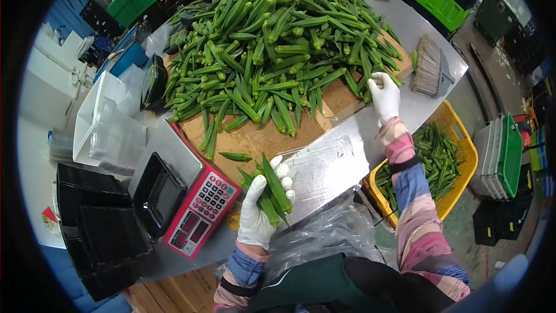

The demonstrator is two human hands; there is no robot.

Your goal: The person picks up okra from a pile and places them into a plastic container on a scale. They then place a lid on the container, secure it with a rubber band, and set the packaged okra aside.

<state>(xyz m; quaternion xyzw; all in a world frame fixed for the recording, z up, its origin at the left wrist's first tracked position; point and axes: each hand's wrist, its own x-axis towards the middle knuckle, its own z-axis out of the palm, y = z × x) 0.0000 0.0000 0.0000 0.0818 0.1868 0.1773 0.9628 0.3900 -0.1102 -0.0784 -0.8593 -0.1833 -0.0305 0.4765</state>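
Observation:
My left hand (258, 217), in a white glove, is closed round a small bunch of okra pods (275, 188) above the near edge of the table. A large heap of okra (272, 40) covers the back of the table on flat cardboard (255, 139). At the heap's right edge, my gloved right hand (384, 97) has its fingers curled at a green okra pod (366, 94); the fingertips partly hide the contact. One loose pod (235, 156) lies on the cardboard close to my left hand.
A red scale (200, 214) bearing a black tray (156, 194) stands at left, beside stacked black trays (104, 232) and clear plastic containers (119, 139). A brush (428, 66) lies at right. Below it sits a yellow crate (470, 153) of okra. Clear plastic (324, 232) hangs at the front edge.

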